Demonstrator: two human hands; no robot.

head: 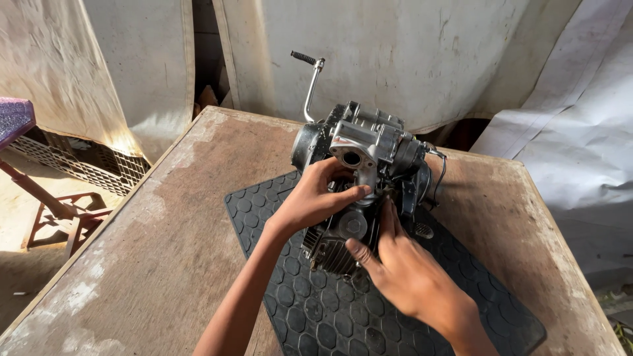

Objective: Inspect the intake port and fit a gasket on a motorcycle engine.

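The engine (359, 178) sits on the black rubber mat (316, 310) atop the wooden table (151, 250). My left hand (310, 201) curls around its upper part, steadying it; best to hold it firm. My right hand (402, 270), fingers nearly straight, presses its finned side. What my fingertips touch there is hidden.

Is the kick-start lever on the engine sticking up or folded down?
Sticking up: the kick-start lever rises above the engine, its black rubber tip pointing up and left.
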